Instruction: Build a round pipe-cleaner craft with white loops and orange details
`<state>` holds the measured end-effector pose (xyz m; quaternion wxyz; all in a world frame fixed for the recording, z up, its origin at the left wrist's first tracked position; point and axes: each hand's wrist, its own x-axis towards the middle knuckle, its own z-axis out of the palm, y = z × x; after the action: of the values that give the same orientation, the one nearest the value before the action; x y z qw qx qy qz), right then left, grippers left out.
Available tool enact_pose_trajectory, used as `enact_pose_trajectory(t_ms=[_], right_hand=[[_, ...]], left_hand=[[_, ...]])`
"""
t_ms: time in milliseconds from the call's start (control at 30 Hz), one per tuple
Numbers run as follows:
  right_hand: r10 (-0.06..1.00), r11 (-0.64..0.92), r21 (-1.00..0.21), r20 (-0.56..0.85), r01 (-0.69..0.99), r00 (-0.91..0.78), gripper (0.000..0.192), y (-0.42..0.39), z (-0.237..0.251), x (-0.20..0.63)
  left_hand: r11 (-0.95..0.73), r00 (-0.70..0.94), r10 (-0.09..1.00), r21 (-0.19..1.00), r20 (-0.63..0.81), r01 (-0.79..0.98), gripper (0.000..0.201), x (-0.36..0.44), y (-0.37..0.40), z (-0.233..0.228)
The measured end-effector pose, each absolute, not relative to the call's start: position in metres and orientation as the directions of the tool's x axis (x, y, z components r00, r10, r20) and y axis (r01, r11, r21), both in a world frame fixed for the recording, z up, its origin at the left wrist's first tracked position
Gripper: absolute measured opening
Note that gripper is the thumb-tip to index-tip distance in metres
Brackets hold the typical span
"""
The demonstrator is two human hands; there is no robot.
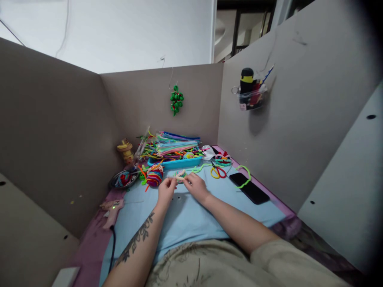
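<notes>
Over the middle of the blue cloth, my left hand (167,190) and my right hand (196,187) face each other. Both are closed in a pinch on a small pale pink and green pipe-cleaner piece (180,175). It spans the short gap between my fingertips, and its exact shape is too small to make out. Just beyond my left hand sits a striped rainbow pipe-cleaner ball (154,176). A light green pipe cleaner (200,168) lies behind my right hand, near scissors with red and yellow handles (218,172).
A blue tray (176,163) heaped with pipe cleaners (176,146) stands at the back. On the left are a pink glue gun (113,211) with its cord and a dark bowl (124,179). A black phone (249,188) lies right; a clear holder (253,97) hangs on the partition.
</notes>
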<state>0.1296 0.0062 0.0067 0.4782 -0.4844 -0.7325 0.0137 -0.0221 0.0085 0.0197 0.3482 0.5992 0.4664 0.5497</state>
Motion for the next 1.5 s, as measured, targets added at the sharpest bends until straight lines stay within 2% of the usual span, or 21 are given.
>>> enact_pose_trajectory(t_ms=[133,367,600,733,867,1000,1267,1500], right_hand=[[0.703,0.53,-0.425,0.704,0.734,-0.101,0.015,0.005,0.006,0.128],[0.682,0.551,-0.391,0.721,0.737,-0.128,0.014,0.003,0.007,0.127],[0.706,0.572,-0.479,0.701,0.666,-0.102,0.005,0.006,0.006,0.127],[0.719,0.604,-0.536,0.685,0.59,-0.114,0.019,0.006,0.007,0.128],[0.709,0.646,-0.522,0.682,0.557,-0.182,0.013,0.005,0.007,0.128],[0.717,0.647,-0.529,0.667,0.549,-0.201,0.011,0.006,0.005,0.128],[0.742,0.589,-0.596,0.666,0.546,-0.073,0.015,0.01,0.006,0.129],[0.748,0.545,-0.572,0.662,0.613,-0.047,0.015,0.01,0.006,0.131]], left_hand=[[-0.288,-0.086,0.948,0.941,0.307,0.178,0.035,-0.022,0.01,0.017],[-0.288,-0.061,0.951,0.942,0.302,0.172,0.035,-0.025,0.012,0.015],[-0.378,-0.023,0.924,0.92,0.382,0.098,0.029,-0.025,0.018,0.009],[-0.412,-0.001,0.911,0.91,0.413,0.048,0.024,-0.028,0.025,0.004],[-0.409,0.004,0.912,0.912,0.409,-0.002,0.023,-0.03,0.027,0.003],[-0.395,0.036,0.918,0.919,0.394,0.002,0.023,-0.03,0.025,0.006],[-0.353,0.106,0.927,0.933,0.359,-0.076,0.03,-0.026,0.023,0.01],[-0.357,0.026,0.934,0.934,0.357,0.021,0.029,-0.027,0.018,0.014]])
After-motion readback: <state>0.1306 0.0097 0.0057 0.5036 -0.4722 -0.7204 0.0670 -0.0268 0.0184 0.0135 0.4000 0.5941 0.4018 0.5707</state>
